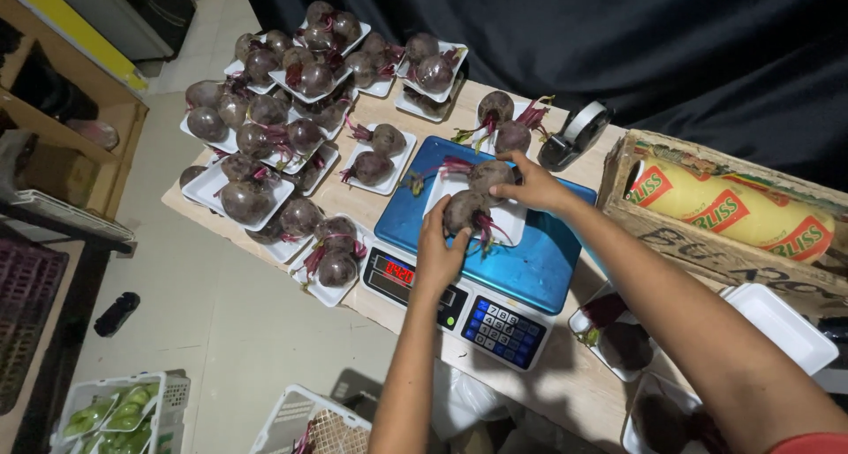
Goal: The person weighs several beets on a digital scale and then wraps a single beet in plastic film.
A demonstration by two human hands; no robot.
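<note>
Two hands point(481, 220) on beets point(477, 193), tray point(508, 220) mid-scale point(539, 260)

Produce packing room: weighing scale point(468, 268), trayed beetroots point(265, 145), cling-film roll point(733, 208).

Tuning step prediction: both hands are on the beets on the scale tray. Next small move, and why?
Probably let go and pull both hands clear. The left hand and right hand each press a beet on the white tray, which sits on the blue scale. With the display lit, hand pressure would likely skew its reading.
</note>
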